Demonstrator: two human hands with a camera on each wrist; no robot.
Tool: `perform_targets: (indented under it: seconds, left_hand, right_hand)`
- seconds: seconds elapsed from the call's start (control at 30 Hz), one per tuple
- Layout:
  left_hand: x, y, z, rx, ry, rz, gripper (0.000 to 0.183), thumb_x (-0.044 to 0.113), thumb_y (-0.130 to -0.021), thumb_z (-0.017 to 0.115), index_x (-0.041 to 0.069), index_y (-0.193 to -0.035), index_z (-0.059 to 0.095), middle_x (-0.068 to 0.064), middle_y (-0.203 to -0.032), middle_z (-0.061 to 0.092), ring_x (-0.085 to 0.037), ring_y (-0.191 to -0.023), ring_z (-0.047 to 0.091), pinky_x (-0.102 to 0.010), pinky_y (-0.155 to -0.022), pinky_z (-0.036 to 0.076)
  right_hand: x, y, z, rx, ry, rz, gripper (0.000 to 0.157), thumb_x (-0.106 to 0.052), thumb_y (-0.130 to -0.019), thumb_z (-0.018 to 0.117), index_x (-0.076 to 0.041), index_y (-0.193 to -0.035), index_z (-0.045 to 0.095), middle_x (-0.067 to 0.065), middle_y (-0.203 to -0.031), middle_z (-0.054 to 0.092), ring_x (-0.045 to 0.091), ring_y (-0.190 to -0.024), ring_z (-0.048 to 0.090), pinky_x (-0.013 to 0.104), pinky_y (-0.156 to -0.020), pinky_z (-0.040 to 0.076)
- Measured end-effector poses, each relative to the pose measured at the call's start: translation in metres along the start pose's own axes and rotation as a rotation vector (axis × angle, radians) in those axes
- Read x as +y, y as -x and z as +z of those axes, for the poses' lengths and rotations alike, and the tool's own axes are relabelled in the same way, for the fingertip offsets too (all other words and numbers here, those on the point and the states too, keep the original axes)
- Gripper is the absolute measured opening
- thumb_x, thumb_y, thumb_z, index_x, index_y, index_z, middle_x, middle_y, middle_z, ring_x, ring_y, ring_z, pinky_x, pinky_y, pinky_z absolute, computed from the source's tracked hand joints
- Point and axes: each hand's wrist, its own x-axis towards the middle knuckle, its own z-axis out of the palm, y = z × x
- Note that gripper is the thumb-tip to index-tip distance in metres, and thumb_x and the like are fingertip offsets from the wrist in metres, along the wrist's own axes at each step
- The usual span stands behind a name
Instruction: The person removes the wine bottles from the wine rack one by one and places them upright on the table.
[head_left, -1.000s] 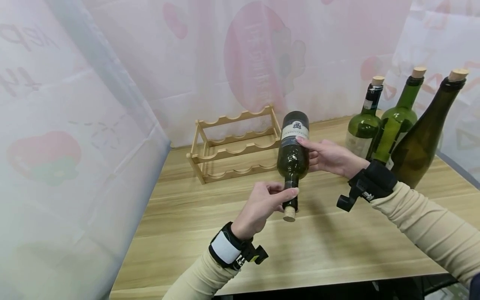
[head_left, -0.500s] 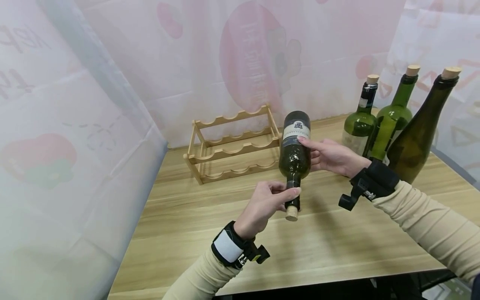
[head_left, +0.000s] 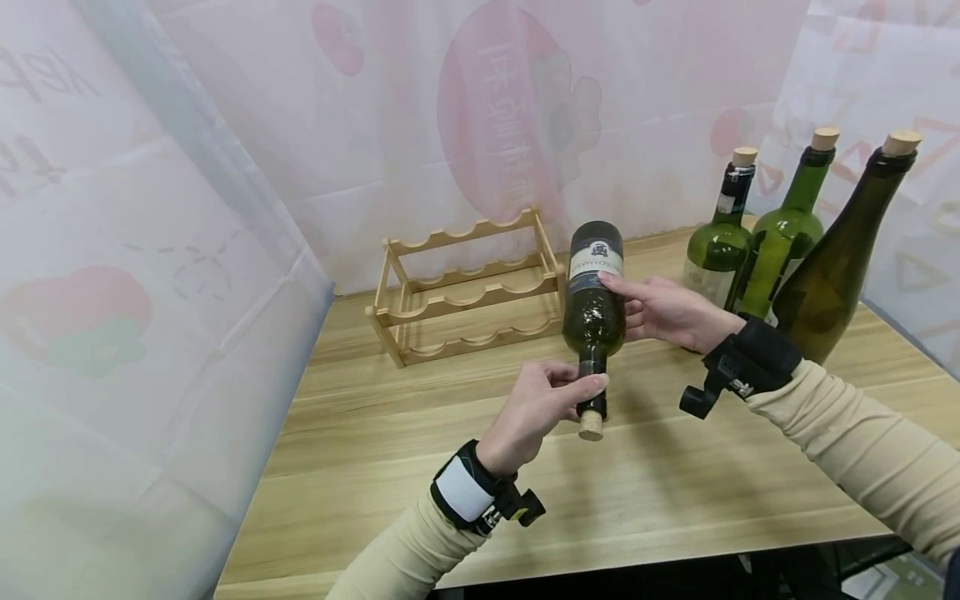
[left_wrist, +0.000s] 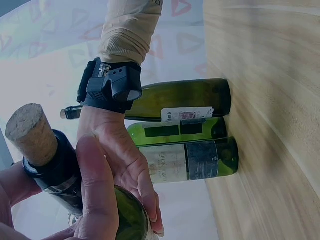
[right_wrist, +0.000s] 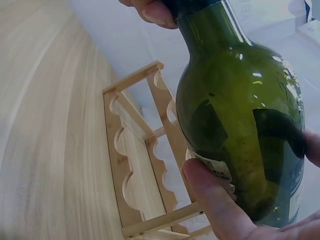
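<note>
A dark green wine bottle (head_left: 592,321) is held above the table, its corked neck pointing toward the person and its base toward the back wall. The left hand (head_left: 536,408) grips the neck just behind the cork (head_left: 591,426), thumb on top. Around the labelled body, the right hand (head_left: 671,312) holds from the right side, its thumb on the label. In the right wrist view the bottle's green shoulder (right_wrist: 240,95) fills much of the picture. Behind the bottle, to its left, stands a wooden wine rack (head_left: 468,296) with scalloped rails and no bottles in it.
Three corked bottles stand upright at the right: a labelled green bottle (head_left: 717,250), a lighter green bottle (head_left: 787,229) and a tall olive bottle (head_left: 843,258). They are close behind the right wrist. Printed curtains (head_left: 405,108) bound the wooden table (head_left: 360,467) at back and sides.
The view has shifted slightly, so the rack and standing bottles sit a little further left. The held bottle and left hand have moved slightly right; both grips stay the same.
</note>
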Motion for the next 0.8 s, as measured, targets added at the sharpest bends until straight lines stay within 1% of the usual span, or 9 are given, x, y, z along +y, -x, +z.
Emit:
perform_targets:
  seconds: [0.17,0.4,0.53,0.63,0.8]
  left_hand:
    - [-0.001,-0.002,0.003,-0.007,0.001,-0.003,0.027,0.015,-0.086,0.07,-0.009,-0.1,0.068,-0.002,-0.078,0.064,-0.01,-0.064,0.063,-0.024,-0.062,0.055]
    - [-0.003,-0.003,0.006,-0.017,0.022,-0.002,0.026,0.013,-0.087,0.07,-0.01,-0.099,0.068,-0.002,-0.074,0.065,-0.01,-0.06,0.063,-0.023,-0.06,0.054]
    - [-0.004,-0.004,0.007,-0.009,0.037,-0.002,0.027,0.015,-0.087,0.07,-0.009,-0.098,0.068,-0.001,-0.074,0.064,-0.01,-0.06,0.062,-0.023,-0.059,0.053]
    - [-0.006,-0.006,0.009,-0.006,0.057,-0.009,0.027,0.014,-0.087,0.07,-0.01,-0.098,0.068,-0.001,-0.074,0.064,-0.01,-0.06,0.062,-0.022,-0.058,0.051]
    - [-0.009,-0.007,0.011,-0.009,0.074,-0.019,0.03,0.015,-0.088,0.069,-0.012,-0.103,0.067,-0.001,-0.074,0.063,-0.01,-0.058,0.06,-0.022,-0.058,0.05]
  right_hand:
    - [0.002,0.0,-0.003,0.002,-0.008,0.005,0.073,-0.043,-0.099,0.048,0.009,-0.144,0.024,0.01,-0.121,0.054,0.016,-0.101,0.065,0.039,-0.095,0.054]
    - [0.003,0.003,-0.006,0.022,0.002,0.025,0.077,-0.045,-0.099,0.048,0.009,-0.145,0.021,0.013,-0.123,0.049,0.016,-0.101,0.064,0.037,-0.096,0.053]
    - [0.004,0.004,-0.006,0.019,0.012,0.02,0.079,-0.047,-0.099,0.048,0.009,-0.146,0.018,0.016,-0.128,0.045,0.016,-0.101,0.064,0.037,-0.097,0.053]
    - [0.006,0.004,-0.008,0.033,0.005,0.034,0.08,-0.047,-0.099,0.048,0.008,-0.148,0.016,0.018,-0.131,0.042,0.015,-0.099,0.064,0.037,-0.097,0.053]
    - [0.01,0.004,-0.01,0.033,0.007,0.043,0.08,-0.047,-0.099,0.045,0.008,-0.149,0.014,0.02,-0.133,0.038,0.015,-0.098,0.064,0.034,-0.096,0.053]
